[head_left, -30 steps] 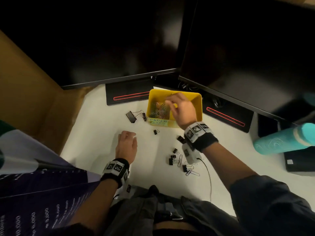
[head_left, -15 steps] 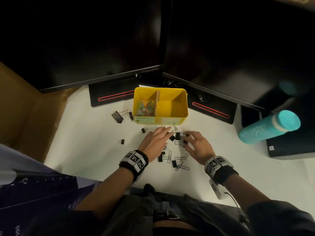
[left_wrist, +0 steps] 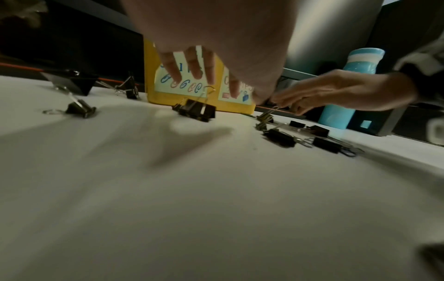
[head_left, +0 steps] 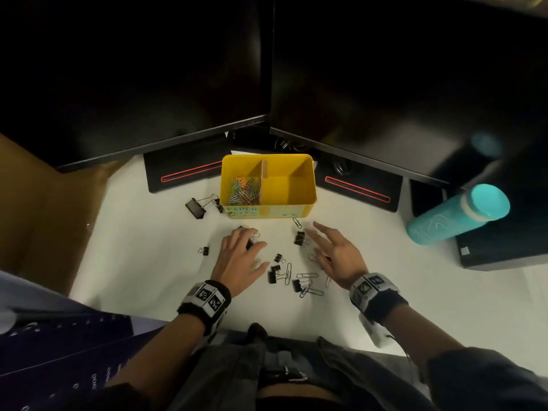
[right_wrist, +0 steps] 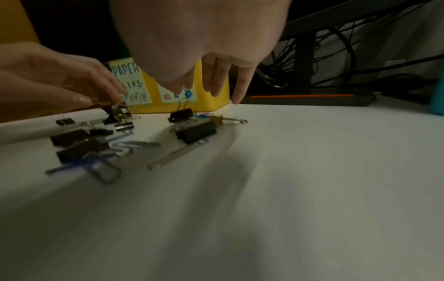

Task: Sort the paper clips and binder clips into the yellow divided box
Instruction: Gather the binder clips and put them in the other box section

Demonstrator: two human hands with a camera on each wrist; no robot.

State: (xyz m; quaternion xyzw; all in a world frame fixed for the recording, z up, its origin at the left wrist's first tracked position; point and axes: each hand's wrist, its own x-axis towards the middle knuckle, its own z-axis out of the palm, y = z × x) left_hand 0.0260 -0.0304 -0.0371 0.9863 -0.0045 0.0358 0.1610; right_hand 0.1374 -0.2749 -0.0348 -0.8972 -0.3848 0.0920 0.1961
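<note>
Both hands over loose clips, front of yellow divided box.

Left hand spread, empty, fingertips directly above binder clip; right hand spread, empty, beside another binder clip. Paper clips nearer wrists, long axes mixed.

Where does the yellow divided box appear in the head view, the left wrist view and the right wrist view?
Head: yellow divided box at upper centre, beyond both hands.
Left wrist: upper centre, its labelled front partly behind the fingers.
Right wrist: upper left of centre, behind the fingers.
Shared landmark: the paper clip label on its front.
</note>
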